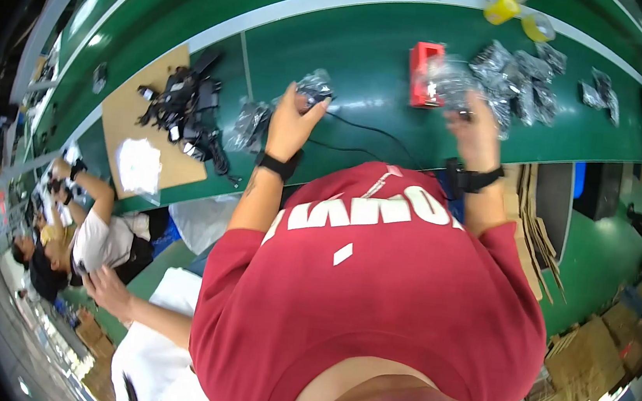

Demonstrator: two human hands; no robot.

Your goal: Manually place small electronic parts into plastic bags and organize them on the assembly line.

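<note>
My left hand (291,125) is closed around a bagged dark item (316,85), its shiny clear wrap bunched above my fingers and thumb. Another clear bag with dark contents (250,125) lies just left of that hand. Over the right part of the green table, my right hand (478,137) is smeared by motion, its fingers gripping a clear plastic bag (451,79). What the bag contains is too blurred to make out. Directly left of this bag, and partly behind it, stands a red open-topped holder (426,74). A black cable (371,130) runs between my hands toward the table's near edge.
Several bagged items (512,83) are heaped right of the holder, near a smaller bagged item (604,96). Yellow tape rolls (501,10) sit at the back. Left, black cables and adapters (182,108) lie on cardboard (124,101). Another person's hand (106,292) reaches in behind my left side.
</note>
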